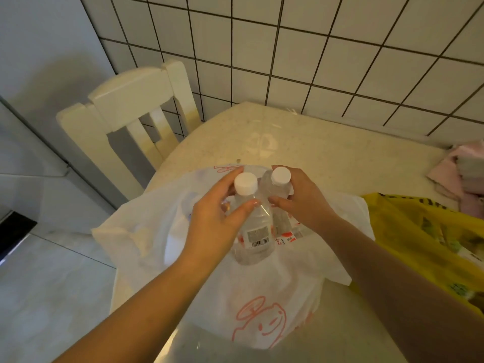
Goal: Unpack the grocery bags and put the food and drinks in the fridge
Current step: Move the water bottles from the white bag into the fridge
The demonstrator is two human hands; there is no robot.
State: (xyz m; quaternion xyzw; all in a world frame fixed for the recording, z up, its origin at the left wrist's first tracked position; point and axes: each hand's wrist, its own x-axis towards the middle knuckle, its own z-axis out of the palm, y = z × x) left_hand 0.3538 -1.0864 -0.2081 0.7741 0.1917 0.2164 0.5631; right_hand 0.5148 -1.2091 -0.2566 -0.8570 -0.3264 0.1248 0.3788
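Head view: two clear plastic bottles, white-capped, upright over a crinkled white bag (235,297) on the speckled desk (327,148). Left hand (217,221) fingers grip the near bottle (255,226); right hand (301,203) fingers grip the far bottle (277,189). Yellow bag (419,231) lies right.

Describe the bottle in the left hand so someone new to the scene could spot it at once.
Start at the cream table by the tiled wall, where a white bag with a red doodle lies. Two clear, white-capped bottles stand over it. The left hand holds the nearer bottle; unlike the far bottle in the right hand, it shows a barcode label toward the camera.
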